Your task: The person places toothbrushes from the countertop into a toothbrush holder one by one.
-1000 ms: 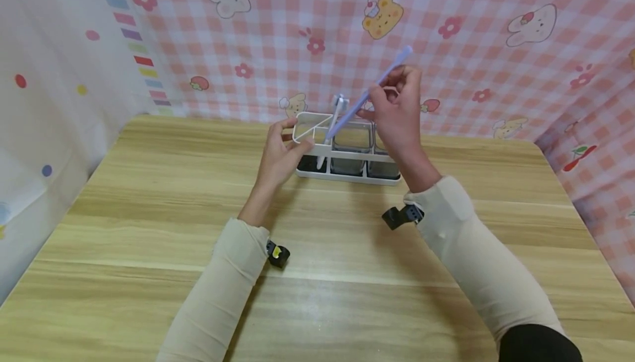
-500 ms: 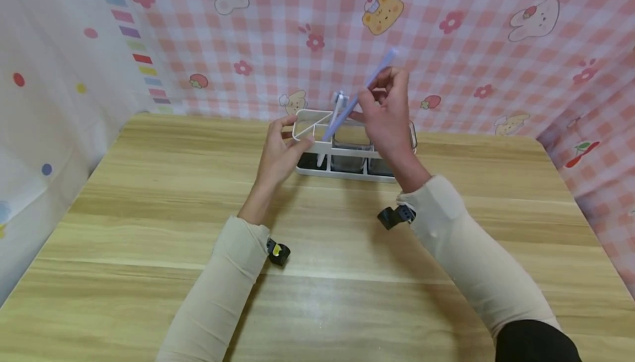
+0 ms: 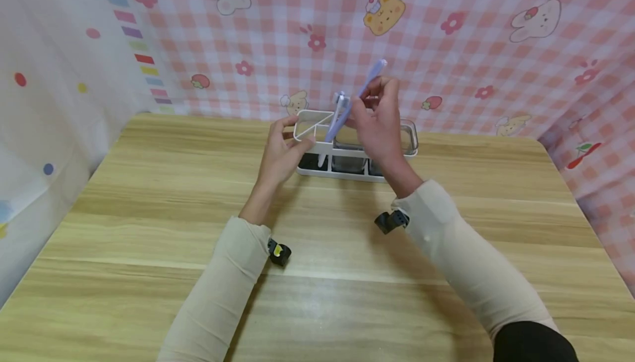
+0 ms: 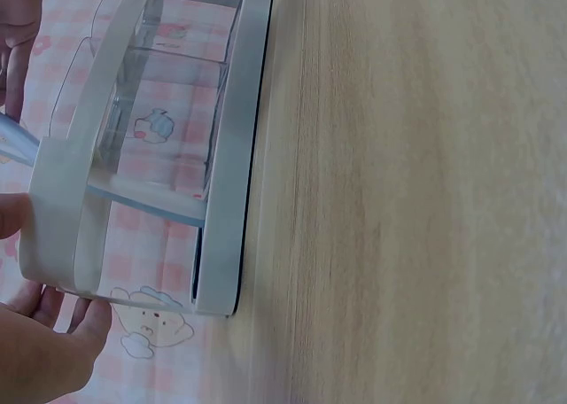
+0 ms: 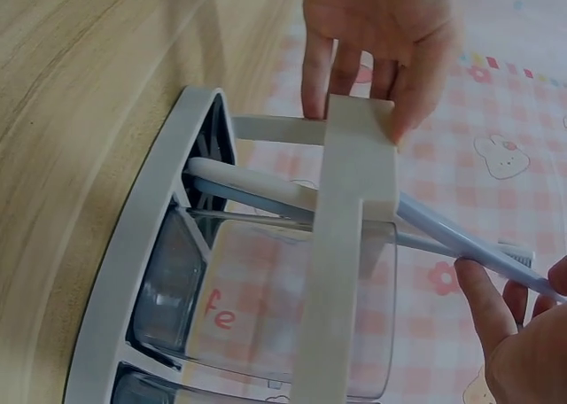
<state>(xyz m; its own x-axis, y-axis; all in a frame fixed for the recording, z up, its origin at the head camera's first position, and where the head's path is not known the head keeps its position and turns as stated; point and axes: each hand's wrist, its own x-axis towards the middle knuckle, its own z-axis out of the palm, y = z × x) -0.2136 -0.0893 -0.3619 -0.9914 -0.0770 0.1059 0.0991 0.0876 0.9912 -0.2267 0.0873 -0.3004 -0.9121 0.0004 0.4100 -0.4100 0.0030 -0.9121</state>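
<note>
A white toothbrush holder [image 3: 347, 152] with clear cups stands at the back of the table. My left hand [image 3: 280, 155] grips the left end of its upper rim, thumb in front and fingers behind. My right hand [image 3: 379, 125] pinches a purple toothbrush [image 3: 371, 78], which slants down leftward to the holder's upper rim. How far its lower end passes into the slot I cannot tell. Close beside it, a white toothbrush [image 3: 337, 107] leans in the left compartment, head up. In the right wrist view, the purple handle [image 5: 434, 224] meets the rim [image 5: 341, 200].
Clear cups [image 5: 257, 298] fill the holder's middle and right compartments. Directly behind the holder hangs a pink checked cloth [image 3: 278, 37]. Wooden tabletop [image 3: 317, 296] spreads in front, and a white dotted cloth [image 3: 54, 103] hangs at the left.
My right hand has moved left and slightly down with the purple toothbrush, which now stands steeper. The left hand and the holder have stayed in place.
</note>
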